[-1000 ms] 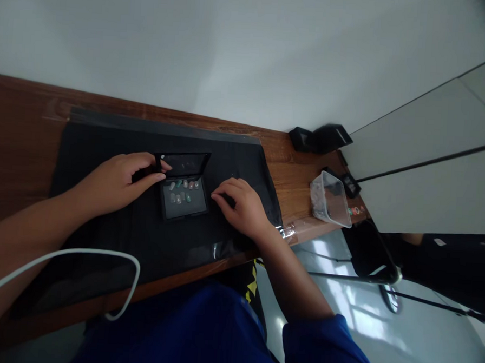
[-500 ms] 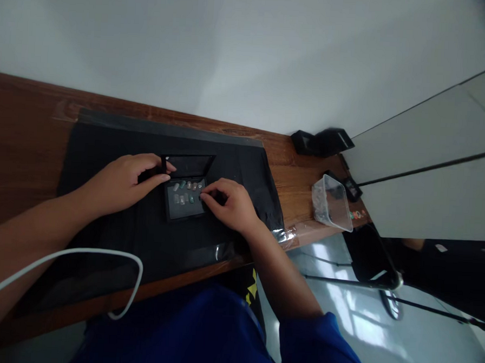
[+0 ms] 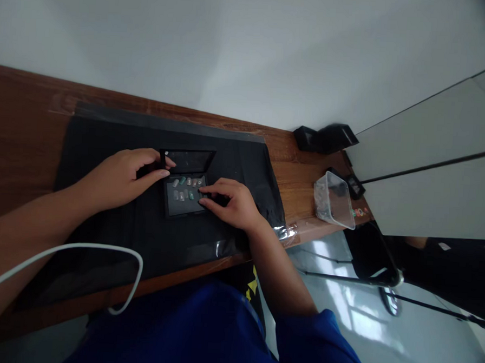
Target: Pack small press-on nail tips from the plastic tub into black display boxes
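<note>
A small black display case [image 3: 175, 206] lies open on a black mat [image 3: 106, 142], its lid tilted up at the back. Several small pale and green stones [image 3: 184, 194] sit in rows on its grey insert. My left hand [image 3: 123, 178] grips the case's left edge at the lid hinge, thumb and fingers closed around it. My right hand [image 3: 231, 202] rests at the case's right edge, fingers curled, fingertips touching the insert by the rightmost stones. Whether they pinch a stone is too small to make out.
The mat lies on a wooden desk [image 3: 22, 110] against a white wall. A clear plastic tub [image 3: 334, 200] stands at the desk's right end, with black boxes [image 3: 325, 138] behind it. A white cable [image 3: 80, 249] loops over the mat's near left. A chair stands on the floor at right.
My right hand moved left from the mat onto the case's right edge, fingertips now on the insert. The left hand kept its hold on the case.
</note>
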Tool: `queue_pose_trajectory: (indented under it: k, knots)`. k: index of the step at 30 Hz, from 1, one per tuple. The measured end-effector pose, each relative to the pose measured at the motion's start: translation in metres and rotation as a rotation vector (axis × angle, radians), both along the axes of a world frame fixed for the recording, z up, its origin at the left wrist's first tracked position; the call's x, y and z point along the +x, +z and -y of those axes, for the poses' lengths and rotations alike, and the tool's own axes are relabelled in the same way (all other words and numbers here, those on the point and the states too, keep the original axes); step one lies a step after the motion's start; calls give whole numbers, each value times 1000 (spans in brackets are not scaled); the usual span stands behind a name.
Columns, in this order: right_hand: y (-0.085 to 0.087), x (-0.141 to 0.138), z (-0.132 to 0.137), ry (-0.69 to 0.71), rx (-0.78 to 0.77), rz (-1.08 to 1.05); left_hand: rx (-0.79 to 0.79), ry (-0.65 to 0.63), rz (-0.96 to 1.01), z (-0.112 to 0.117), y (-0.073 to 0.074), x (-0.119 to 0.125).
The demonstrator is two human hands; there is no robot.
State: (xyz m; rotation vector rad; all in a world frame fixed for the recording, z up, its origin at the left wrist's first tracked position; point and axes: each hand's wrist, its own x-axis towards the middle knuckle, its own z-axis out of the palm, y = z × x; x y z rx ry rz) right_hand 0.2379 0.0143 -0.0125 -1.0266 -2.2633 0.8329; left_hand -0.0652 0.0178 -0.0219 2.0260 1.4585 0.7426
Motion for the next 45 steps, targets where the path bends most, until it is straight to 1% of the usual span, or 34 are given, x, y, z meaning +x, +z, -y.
queue_pose_trajectory:
  k: [3,9,14,18,24,29,34,38,45]
  knots:
    - [-3,1,-1,-10,2,28,-4,6,-12,0,0,0]
    - [-6,-1,-1,-9,79,75,-7,17,-12,0,0,0]
    - [-8,-4,3,-1,58,36,-24,14,-19,1,2,1]
    - [-10,-5,5,-8,72,-10,-8,7,-15,0,1,1]
    - [-10,-6,5,-6,48,38,-14,8,-15,1,0,0]
    - [-9,-7,5,0,69,36,-8,2,-14,1,1,0]
    - [-11,-7,3,-14,69,43,13,2,-11,0,-1,-1]
    - [-14,-6,2,-41,66,16,11,-4,-12,0,-2,-1]
    - [-13,-7,2,-38,45,-7,15,-4,-18,-1,-3,-1]
